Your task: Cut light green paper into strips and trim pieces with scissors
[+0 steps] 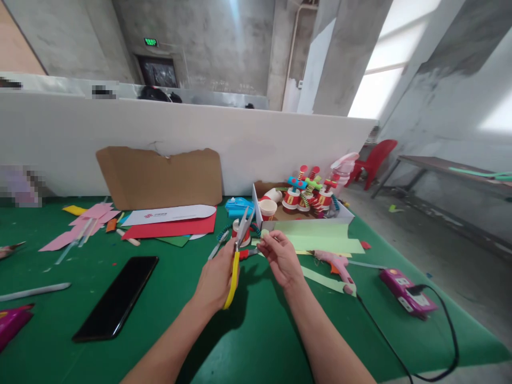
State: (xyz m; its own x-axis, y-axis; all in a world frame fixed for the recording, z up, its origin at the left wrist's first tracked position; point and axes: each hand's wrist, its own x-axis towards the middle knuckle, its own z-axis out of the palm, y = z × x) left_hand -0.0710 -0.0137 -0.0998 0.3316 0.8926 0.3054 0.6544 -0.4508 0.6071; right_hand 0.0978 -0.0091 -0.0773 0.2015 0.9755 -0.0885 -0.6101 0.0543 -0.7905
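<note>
My left hand (216,277) is closed around the yellow handle of a pair of scissors (233,272), whose blades point up and away from me, slightly parted. To its right, my right hand (280,258) pinches a small pale green piece of paper (264,233) between thumb and fingers. Behind the blades stands a red and white paper cup (241,234) with dark teal coiled strips at its sides, partly hidden by the scissors. A red-handled tool (245,254) lies just beyond my hands; its kind is unclear. Pale green paper strips (322,278) lie right of my right hand.
A white box (308,225) holds several decorated paper cups. On the right lie a pink glue gun (336,264) and a purple power strip (408,293) with a black cable. A phone (118,298), coloured paper (170,229) and a cardboard sheet (162,178) are on the left.
</note>
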